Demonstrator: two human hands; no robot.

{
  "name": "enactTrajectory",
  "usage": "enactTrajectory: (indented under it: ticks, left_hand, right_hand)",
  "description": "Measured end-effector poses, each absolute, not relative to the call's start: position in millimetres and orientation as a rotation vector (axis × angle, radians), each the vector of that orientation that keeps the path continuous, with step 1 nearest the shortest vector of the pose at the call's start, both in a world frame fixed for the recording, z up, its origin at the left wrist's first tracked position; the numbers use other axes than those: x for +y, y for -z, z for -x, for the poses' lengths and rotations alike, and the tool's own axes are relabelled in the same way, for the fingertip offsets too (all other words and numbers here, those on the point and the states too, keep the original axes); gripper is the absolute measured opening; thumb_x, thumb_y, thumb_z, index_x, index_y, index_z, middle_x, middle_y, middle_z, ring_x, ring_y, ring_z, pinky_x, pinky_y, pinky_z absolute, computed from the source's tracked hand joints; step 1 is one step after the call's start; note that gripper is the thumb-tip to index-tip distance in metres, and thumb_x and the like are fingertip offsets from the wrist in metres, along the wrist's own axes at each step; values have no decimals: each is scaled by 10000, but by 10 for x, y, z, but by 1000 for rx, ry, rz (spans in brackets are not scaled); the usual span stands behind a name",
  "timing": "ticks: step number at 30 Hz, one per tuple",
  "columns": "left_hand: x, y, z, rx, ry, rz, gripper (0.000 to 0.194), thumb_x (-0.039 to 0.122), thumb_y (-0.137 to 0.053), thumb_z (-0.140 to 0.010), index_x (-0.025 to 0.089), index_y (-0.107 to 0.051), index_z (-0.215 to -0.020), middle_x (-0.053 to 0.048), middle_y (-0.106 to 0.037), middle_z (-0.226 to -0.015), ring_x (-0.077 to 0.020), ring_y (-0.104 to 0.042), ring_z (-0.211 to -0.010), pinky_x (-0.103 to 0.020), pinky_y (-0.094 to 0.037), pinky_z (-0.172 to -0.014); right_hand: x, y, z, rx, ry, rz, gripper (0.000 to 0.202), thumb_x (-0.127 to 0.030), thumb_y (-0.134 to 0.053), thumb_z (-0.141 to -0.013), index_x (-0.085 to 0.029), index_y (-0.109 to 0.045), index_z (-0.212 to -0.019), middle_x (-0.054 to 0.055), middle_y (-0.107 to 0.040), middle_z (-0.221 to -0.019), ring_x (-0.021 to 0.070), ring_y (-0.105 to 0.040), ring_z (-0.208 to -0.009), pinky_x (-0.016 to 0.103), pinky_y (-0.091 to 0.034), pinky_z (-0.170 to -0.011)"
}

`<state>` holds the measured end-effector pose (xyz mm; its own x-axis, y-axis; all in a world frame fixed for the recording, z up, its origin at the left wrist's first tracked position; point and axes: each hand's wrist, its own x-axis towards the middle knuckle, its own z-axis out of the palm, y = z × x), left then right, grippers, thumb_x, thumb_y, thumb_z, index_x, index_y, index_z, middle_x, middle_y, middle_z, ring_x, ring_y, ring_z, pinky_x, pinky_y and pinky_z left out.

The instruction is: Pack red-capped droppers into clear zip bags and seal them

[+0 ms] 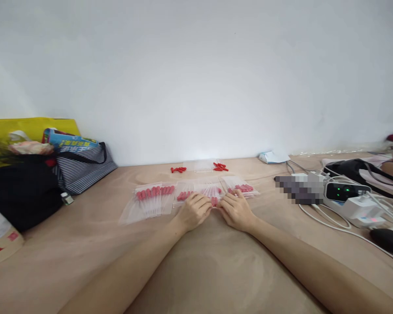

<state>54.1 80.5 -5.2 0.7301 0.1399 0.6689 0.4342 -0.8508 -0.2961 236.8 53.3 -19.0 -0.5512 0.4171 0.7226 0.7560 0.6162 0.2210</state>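
Observation:
My left hand (pixel 194 211) and my right hand (pixel 236 211) are close together, fingers pinched on the near edge of a small clear plastic bag (pixel 214 202) with red pieces inside. To the left lies a fanned row of clear bags (pixel 150 209) with red pieces. More filled bags (pixel 184 195) lie just behind my left hand, and others (pixel 244 188) behind my right hand. Farther back are a loose red pile (pixel 178 169), a second red pile (pixel 220 166) and flat clear bags (pixel 201 166) between them.
On the left stand a striped bag (pixel 85 168), a black bag (pixel 22 189) and a small bottle (pixel 67 198). White cables, a charger with a display (pixel 346 191) and a black mouse (pixel 388 240) are on the right. A white wall rises behind the table (pixel 196 270).

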Motion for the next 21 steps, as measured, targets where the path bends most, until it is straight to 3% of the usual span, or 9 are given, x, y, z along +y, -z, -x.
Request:
enactTrajectory:
  ticks: [8, 17, 21]
  left_hand:
    - [854, 33, -341, -448, 854, 2438, 153, 120, -437, -830, 143, -568, -755, -32, -639, -789, -142, -560, -753, -302, -392, -764]
    - [834, 35, -222, -511, 886, 2463, 200, 166, -447, -844, 144, -536, -666, -25, -603, -648, -149, -550, -642, -283, -434, -635]
    - [786, 105, -263, -682, 963, 2553, 187, 181, -387, -870, 152, -528, -752, -48, -616, -789, -136, -589, -680, -242, -460, -607]
  right_hand:
    - [544, 199, -2428, -2199, 627, 951, 167, -157, -394, -815, -158, -504, -689, 13, -550, -643, 127, -433, -651, 315, -237, -714]
    - [548, 223, -2488, -2187, 619, 971, 178, -150, -389, -812, -167, -499, -673, 7, -553, -636, 127, -449, -655, 322, -235, -755]
    - [564, 251, -2489, -2130, 638, 1021, 175, -153, -396, -812, -172, -514, -684, 5, -567, -638, 125, -462, -648, 314, -237, -756]
